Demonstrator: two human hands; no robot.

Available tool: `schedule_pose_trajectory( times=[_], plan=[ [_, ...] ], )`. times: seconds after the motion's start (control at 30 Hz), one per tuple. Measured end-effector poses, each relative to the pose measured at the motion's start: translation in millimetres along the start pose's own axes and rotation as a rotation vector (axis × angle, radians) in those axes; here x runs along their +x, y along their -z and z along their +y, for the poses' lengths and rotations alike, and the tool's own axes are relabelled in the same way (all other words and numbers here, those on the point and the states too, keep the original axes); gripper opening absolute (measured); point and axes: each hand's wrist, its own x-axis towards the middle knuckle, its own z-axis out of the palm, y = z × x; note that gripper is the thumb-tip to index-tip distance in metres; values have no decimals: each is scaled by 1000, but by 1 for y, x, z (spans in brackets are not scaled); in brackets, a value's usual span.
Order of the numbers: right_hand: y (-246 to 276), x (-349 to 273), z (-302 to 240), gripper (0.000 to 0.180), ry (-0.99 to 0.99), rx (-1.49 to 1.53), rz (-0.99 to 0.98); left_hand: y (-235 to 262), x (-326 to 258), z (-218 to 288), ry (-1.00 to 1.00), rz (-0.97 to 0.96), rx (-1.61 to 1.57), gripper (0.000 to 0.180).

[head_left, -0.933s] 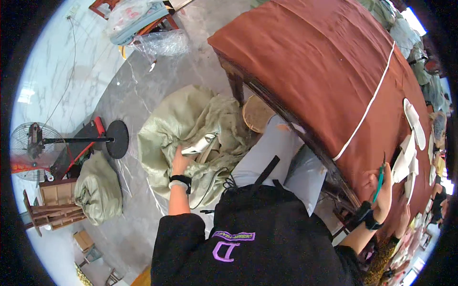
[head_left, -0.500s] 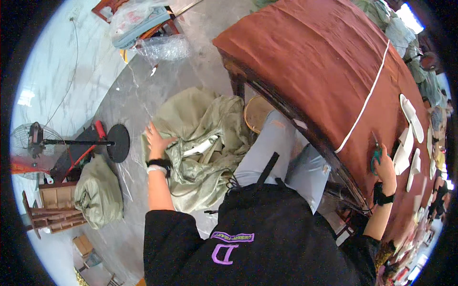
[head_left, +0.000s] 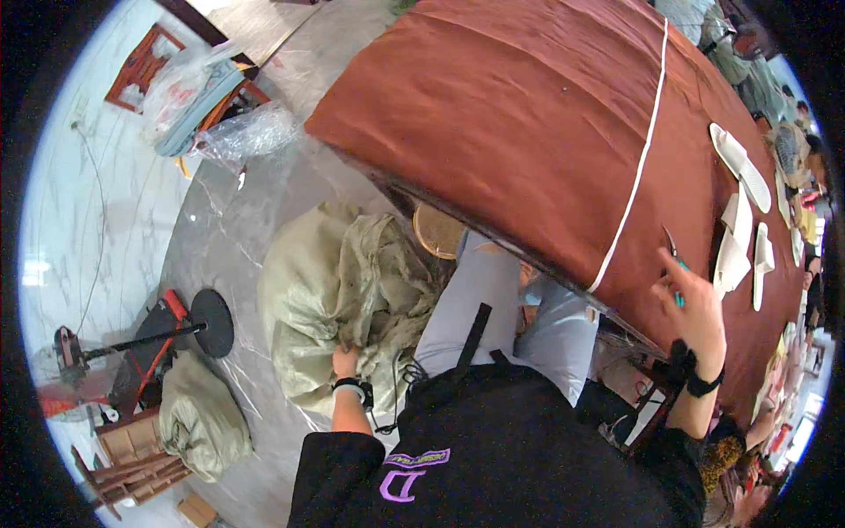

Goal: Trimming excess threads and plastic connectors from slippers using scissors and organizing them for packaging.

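Gripping sack cloth low, scissors up on the tabletop.
Left hand (head_left: pixel 345 363) closes its grip on the green woven sack (head_left: pixel 339 295) slumped on the floor beside my knee; right hand (head_left: pixel 695 308) grips teal-handled scissors (head_left: pixel 674 260) over the brown tabletop (head_left: pixel 528 132).

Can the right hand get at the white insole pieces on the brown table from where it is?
Probably yes. The right hand, holding small scissors, hovers over the brown table, and the white insole pieces lie just beyond it with nothing between.
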Motion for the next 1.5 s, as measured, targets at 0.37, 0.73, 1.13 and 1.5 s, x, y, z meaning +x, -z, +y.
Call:
schedule_pose_trajectory(
  times=[0.37, 0.73, 1.13, 1.5],
  plan=[
    [17, 73, 48, 52, 271, 267, -137, 99, 11, -23, -88, 178, -418, 40],
    [100, 108, 41, 50, 241, 658, -578, 248, -105, 207, 226, 384, -839, 34],
    [143, 135, 29, 46, 417, 530, -702, 285, -169, 196, 328, 504, -831, 20],
    [140, 156, 18, 46, 531, 489, -706, 297, -134, 257, 259, 523, -915, 8]
  ],
)
